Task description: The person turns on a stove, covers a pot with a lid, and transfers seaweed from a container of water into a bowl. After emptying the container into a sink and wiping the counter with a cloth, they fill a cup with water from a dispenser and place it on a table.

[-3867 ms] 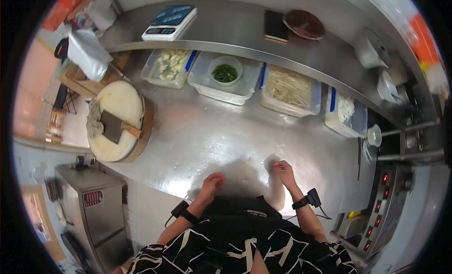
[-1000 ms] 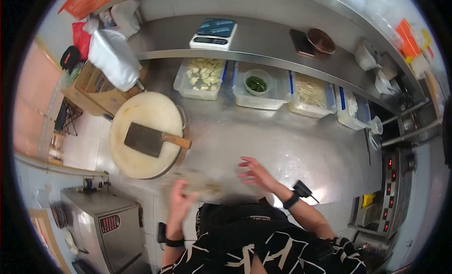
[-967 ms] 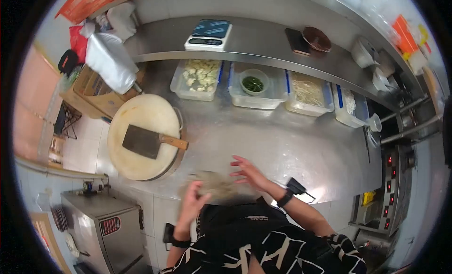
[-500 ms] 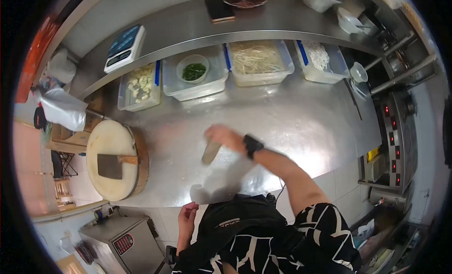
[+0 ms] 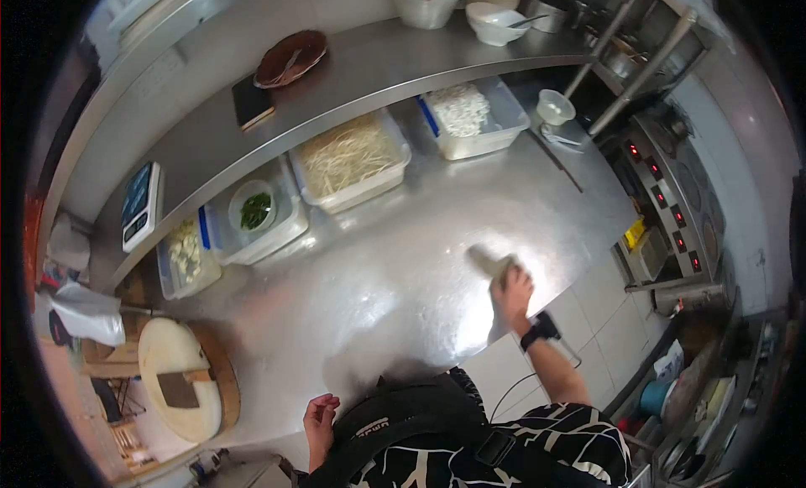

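Note:
My right hand (image 5: 514,292), with a black watch on its wrist, is closed over a greyish-beige cloth (image 5: 501,269) pressed flat against the steel table (image 5: 369,253), near the table's right front edge. Part of the cloth hides under the fingers, and a dark shadow lies beside it. My left hand (image 5: 320,419) hangs by the front edge near my body, fingers curled in, and I see nothing in it.
Along the back stand plastic tubs with pale chunks (image 5: 186,255), chopped greens in a bowl (image 5: 255,209), thin noodles (image 5: 348,156) and white strips (image 5: 460,110). A cleaver (image 5: 178,391) rests on a round chopping block (image 5: 164,354) at left. A cooker (image 5: 672,194) is at right.
My right hand has slid the cloth from the table's middle to its right front part. The view has turned to the right. My left hand stays low near my body.

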`<action>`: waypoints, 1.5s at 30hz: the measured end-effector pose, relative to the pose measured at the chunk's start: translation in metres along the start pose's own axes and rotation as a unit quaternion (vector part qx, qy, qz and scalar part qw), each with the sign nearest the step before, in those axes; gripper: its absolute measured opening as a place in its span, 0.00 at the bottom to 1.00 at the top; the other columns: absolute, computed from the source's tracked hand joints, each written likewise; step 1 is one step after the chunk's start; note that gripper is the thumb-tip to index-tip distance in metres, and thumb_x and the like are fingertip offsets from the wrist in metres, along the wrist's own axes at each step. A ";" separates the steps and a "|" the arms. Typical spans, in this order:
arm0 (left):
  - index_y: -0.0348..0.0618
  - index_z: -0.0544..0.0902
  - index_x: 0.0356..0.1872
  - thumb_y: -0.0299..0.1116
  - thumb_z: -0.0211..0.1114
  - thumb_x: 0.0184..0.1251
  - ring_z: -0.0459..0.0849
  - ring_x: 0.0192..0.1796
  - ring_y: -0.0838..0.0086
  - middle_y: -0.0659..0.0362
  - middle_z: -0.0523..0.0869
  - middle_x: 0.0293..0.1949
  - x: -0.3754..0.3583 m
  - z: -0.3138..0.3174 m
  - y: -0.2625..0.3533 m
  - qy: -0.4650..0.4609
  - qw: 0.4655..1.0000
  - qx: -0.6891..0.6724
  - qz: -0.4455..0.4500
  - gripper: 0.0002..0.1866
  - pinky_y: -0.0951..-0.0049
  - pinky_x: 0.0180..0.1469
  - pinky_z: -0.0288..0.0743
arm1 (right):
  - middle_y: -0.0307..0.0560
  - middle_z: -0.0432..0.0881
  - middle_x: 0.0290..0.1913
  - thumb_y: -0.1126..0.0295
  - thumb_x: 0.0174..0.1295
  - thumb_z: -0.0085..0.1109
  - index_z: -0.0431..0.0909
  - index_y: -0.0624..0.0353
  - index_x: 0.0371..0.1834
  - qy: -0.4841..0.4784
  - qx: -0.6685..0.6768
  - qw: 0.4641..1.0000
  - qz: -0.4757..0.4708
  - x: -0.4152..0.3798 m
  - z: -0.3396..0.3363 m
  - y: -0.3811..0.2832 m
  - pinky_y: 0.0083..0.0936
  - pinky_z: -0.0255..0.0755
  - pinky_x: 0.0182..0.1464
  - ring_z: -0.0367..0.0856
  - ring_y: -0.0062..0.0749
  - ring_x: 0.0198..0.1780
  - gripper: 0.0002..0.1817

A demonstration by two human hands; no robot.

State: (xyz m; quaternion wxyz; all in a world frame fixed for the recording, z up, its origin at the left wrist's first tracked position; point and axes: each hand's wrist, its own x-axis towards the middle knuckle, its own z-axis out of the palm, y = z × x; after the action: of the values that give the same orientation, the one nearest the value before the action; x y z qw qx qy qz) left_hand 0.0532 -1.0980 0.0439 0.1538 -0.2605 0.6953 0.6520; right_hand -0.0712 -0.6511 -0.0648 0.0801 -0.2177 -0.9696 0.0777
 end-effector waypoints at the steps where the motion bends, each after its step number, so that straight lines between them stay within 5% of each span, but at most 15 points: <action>1: 0.37 0.73 0.44 0.25 0.54 0.63 0.79 0.43 0.75 0.57 0.81 0.39 0.003 0.003 0.005 -0.010 1.000 0.006 -0.002 0.10 0.79 0.45 0.69 | 0.54 0.69 0.45 0.64 0.50 0.54 0.69 0.56 0.46 -0.074 0.060 0.994 -0.048 -0.021 -0.007 -0.009 0.43 0.62 0.46 0.66 0.48 0.46 0.19; 5: 0.37 0.73 0.44 0.24 0.54 0.62 0.79 0.43 0.75 0.57 0.81 0.38 0.020 0.015 0.014 -0.044 0.999 0.019 0.027 0.10 0.79 0.44 0.69 | 0.51 0.73 0.35 0.62 0.46 0.59 0.74 0.58 0.31 -0.089 0.134 0.943 -0.292 -0.060 0.004 -0.045 0.38 0.69 0.39 0.72 0.46 0.38 0.13; 10: 0.35 0.74 0.43 0.22 0.53 0.61 0.80 0.42 0.72 0.56 0.81 0.38 0.032 0.020 0.005 -0.078 0.993 0.016 0.091 0.09 0.76 0.47 0.71 | 0.58 0.77 0.33 0.53 0.56 0.52 0.72 0.64 0.34 -0.289 0.271 0.917 -0.045 0.044 0.003 -0.092 0.39 0.69 0.41 0.76 0.51 0.39 0.21; 17: 0.37 0.73 0.49 0.38 0.56 0.62 0.75 0.51 0.68 0.55 0.78 0.45 0.011 0.032 0.040 -0.068 0.978 0.150 0.126 0.18 0.68 0.54 0.65 | 0.59 0.79 0.33 0.57 0.58 0.50 0.75 0.69 0.36 0.207 0.366 0.906 -0.045 0.240 0.043 -0.182 0.35 0.70 0.43 0.78 0.49 0.36 0.20; 19: 0.38 0.73 0.49 0.39 0.56 0.62 0.75 0.50 0.69 0.55 0.78 0.46 0.002 0.035 0.051 -0.031 0.992 0.098 0.073 0.19 0.68 0.53 0.65 | 0.52 0.80 0.33 0.63 0.57 0.52 0.76 0.66 0.35 0.013 0.434 0.877 -0.204 0.268 0.041 -0.182 0.31 0.71 0.42 0.78 0.41 0.36 0.14; 21: 0.40 0.74 0.49 0.42 0.57 0.61 0.75 0.49 0.69 0.56 0.77 0.47 0.016 0.027 0.034 -0.003 1.000 0.011 0.010 0.19 0.69 0.53 0.66 | 0.45 0.80 0.33 0.71 0.55 0.51 0.75 0.63 0.36 -0.225 0.573 0.781 -0.104 0.238 0.012 -0.187 0.25 0.71 0.41 0.78 0.30 0.36 0.09; 22: 0.39 0.73 0.49 0.41 0.57 0.61 0.75 0.50 0.69 0.56 0.77 0.47 0.017 0.029 0.034 -0.016 1.000 0.015 0.013 0.19 0.69 0.53 0.66 | 0.39 0.79 0.32 0.73 0.55 0.51 0.75 0.59 0.35 -0.195 0.653 0.711 -0.173 0.223 0.065 -0.184 0.22 0.70 0.39 0.75 0.21 0.35 0.06; 23: 0.39 0.72 0.50 0.40 0.57 0.62 0.75 0.51 0.69 0.55 0.77 0.48 0.017 0.030 0.034 -0.026 0.999 0.018 0.013 0.20 0.70 0.54 0.66 | 0.38 0.78 0.31 0.73 0.56 0.50 0.74 0.58 0.34 -0.245 0.526 0.791 -0.196 0.188 0.044 -0.181 0.23 0.70 0.38 0.74 0.22 0.33 0.05; 25: 0.38 0.72 0.51 0.38 0.57 0.62 0.74 0.52 0.69 0.54 0.77 0.47 0.026 0.030 0.023 -0.088 0.983 0.137 0.080 0.19 0.70 0.55 0.66 | 0.41 0.78 0.31 0.63 0.63 0.47 0.73 0.59 0.36 -0.362 0.454 0.790 -0.196 0.112 0.016 -0.174 0.24 0.68 0.41 0.73 0.24 0.34 0.11; 27: 0.37 0.71 0.52 0.36 0.56 0.63 0.74 0.54 0.68 0.53 0.78 0.47 0.023 0.037 0.030 -0.137 0.948 0.250 0.144 0.19 0.71 0.56 0.66 | 0.44 0.78 0.35 0.63 0.64 0.46 0.73 0.61 0.38 -0.353 0.539 0.708 -0.290 0.033 0.045 -0.161 0.26 0.69 0.43 0.73 0.27 0.37 0.12; 29: 0.36 0.70 0.52 0.33 0.55 0.63 0.74 0.53 0.68 0.52 0.77 0.48 0.013 0.063 0.057 -0.137 0.983 0.108 -0.051 0.18 0.71 0.56 0.67 | 0.45 0.79 0.38 0.66 0.62 0.47 0.73 0.63 0.42 -0.459 0.492 0.662 -0.330 -0.022 0.020 -0.153 0.28 0.69 0.45 0.75 0.28 0.40 0.12; 32: 0.35 0.71 0.51 0.34 0.55 0.63 0.75 0.49 0.68 0.52 0.78 0.46 0.014 0.067 0.056 -0.141 0.981 0.132 -0.034 0.18 0.71 0.51 0.68 | 0.46 0.79 0.42 0.66 0.63 0.46 0.73 0.62 0.46 -0.524 0.441 0.629 -0.367 -0.074 -0.005 -0.151 0.28 0.68 0.47 0.75 0.30 0.43 0.13; 34: 0.34 0.73 0.47 0.31 0.56 0.63 0.78 0.45 0.71 0.54 0.80 0.41 0.021 0.063 0.038 -0.126 0.978 0.163 0.017 0.15 0.73 0.48 0.71 | 0.45 0.79 0.43 0.67 0.63 0.44 0.74 0.60 0.47 -0.599 0.488 0.506 -0.384 -0.093 -0.019 -0.150 0.26 0.66 0.50 0.75 0.28 0.45 0.14; 43: 0.35 0.73 0.48 0.35 0.53 0.65 0.77 0.47 0.67 0.50 0.79 0.44 -0.035 0.064 -0.015 -0.053 0.985 0.156 0.059 0.16 0.71 0.49 0.70 | 0.42 0.79 0.41 0.65 0.63 0.47 0.76 0.62 0.44 -0.769 0.209 0.416 -0.440 -0.083 -0.007 -0.142 0.22 0.66 0.51 0.74 0.25 0.46 0.14; 45: 0.35 0.73 0.48 0.35 0.52 0.65 0.77 0.47 0.66 0.49 0.79 0.43 -0.056 0.058 -0.025 -0.106 0.976 0.176 0.068 0.16 0.70 0.49 0.70 | 0.42 0.78 0.41 0.69 0.60 0.51 0.76 0.62 0.44 -0.741 0.179 0.498 -0.414 -0.087 -0.038 -0.155 0.22 0.68 0.49 0.75 0.24 0.44 0.12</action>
State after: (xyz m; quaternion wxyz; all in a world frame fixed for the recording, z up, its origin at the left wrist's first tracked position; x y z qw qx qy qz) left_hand 0.1059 -1.0319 0.0486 0.2252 -0.1106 0.7952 0.5520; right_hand -0.0496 -0.8233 -0.0092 -0.6072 0.3648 -0.6182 0.3407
